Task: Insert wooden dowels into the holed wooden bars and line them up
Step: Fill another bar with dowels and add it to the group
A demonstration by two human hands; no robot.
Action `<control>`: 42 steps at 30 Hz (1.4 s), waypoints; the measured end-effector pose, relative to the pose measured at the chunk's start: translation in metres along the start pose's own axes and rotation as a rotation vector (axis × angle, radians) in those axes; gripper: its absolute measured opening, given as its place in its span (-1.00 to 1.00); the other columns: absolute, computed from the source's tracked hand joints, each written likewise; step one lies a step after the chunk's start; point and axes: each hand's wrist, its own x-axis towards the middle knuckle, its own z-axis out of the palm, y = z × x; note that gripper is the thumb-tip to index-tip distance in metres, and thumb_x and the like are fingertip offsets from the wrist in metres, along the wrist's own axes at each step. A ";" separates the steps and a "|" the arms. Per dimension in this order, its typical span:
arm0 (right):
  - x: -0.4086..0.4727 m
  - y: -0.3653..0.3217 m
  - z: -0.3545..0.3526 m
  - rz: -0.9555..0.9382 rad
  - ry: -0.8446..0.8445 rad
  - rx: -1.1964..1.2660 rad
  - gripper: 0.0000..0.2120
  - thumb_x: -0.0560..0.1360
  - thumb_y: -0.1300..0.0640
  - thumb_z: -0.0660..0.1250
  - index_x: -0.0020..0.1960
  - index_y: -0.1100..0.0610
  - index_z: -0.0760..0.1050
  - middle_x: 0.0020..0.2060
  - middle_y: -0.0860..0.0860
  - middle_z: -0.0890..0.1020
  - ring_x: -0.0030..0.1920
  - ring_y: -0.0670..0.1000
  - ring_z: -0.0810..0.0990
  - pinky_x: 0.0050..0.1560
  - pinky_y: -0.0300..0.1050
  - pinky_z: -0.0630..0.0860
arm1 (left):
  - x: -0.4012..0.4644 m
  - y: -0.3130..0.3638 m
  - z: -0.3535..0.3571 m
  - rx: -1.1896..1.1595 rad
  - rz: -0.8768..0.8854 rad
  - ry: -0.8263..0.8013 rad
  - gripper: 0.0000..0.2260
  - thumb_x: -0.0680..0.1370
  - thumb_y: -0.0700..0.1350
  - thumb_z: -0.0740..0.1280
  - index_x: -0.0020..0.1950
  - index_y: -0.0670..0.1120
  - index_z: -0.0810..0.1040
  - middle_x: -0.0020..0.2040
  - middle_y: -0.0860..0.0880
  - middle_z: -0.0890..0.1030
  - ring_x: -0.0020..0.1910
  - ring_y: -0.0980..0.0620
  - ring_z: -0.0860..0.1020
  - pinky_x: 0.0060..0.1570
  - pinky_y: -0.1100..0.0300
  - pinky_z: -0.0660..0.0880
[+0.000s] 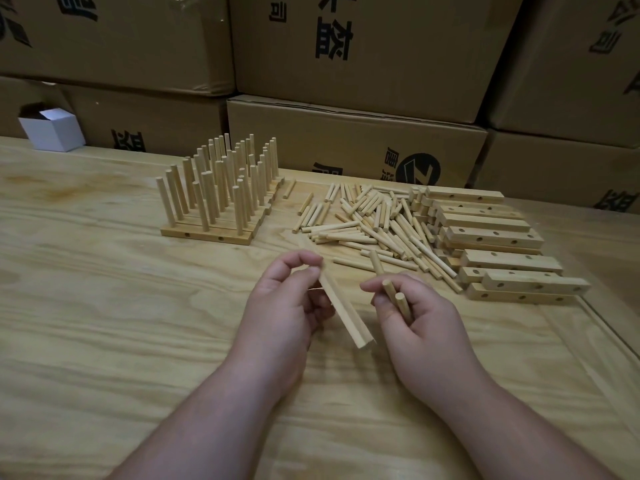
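Head cam looks down at a pale wooden table (104,306) with both hands out front. Left hand (287,303) is pinching a wooden bar (343,313) near its far end, thumb and fingers curled around it, and the bar slants down toward the viewer, lifted off the table. Right hand (412,313) is grasping a few dowels (398,299) in curled fingers, with their round ends poking up.

Back left there's a block of finished bars (211,233) lined up side by side, all their pegs standing upright. Just right of that sits a loose pile of dowels (370,223), and touching its right edge is a heap of empty holed bars (498,244). Cardboard boxes (356,140) are stacked behind the table, plus a small white box (52,131) at the far left.
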 end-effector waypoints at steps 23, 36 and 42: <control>0.002 -0.002 -0.003 0.044 0.030 0.001 -0.80 0.55 0.14 0.40 0.10 -0.12 0.62 -0.02 -0.16 0.61 -0.03 -0.26 0.57 -0.07 -0.52 0.39 | -0.001 -0.009 -0.003 0.239 0.029 -0.171 -0.68 0.44 0.18 0.40 0.06 0.03 0.74 -0.10 -0.10 0.66 -0.08 -0.03 0.60 -0.03 0.06 0.56; 0.004 0.002 -0.004 0.138 0.083 0.115 -0.86 0.52 0.10 0.44 0.00 -0.12 0.57 -0.23 -0.17 0.72 -0.37 -0.20 0.61 -0.32 -0.38 0.47 | 0.000 -0.001 -0.005 -0.020 -0.052 -0.036 -0.57 0.68 0.23 0.05 -0.12 0.08 0.62 -0.35 -0.02 0.46 -0.50 0.02 0.37 -0.51 0.21 0.31; 0.002 -0.002 -0.004 0.076 0.085 0.133 -0.75 0.54 0.26 0.40 0.01 -0.11 0.61 -0.14 -0.21 0.70 -0.06 -0.25 0.67 -0.08 -0.50 0.45 | 0.000 -0.004 -0.005 0.208 0.001 -0.029 -0.64 0.67 0.14 0.19 -0.02 0.05 0.74 -0.30 0.05 0.55 -0.37 0.07 0.51 -0.39 0.18 0.44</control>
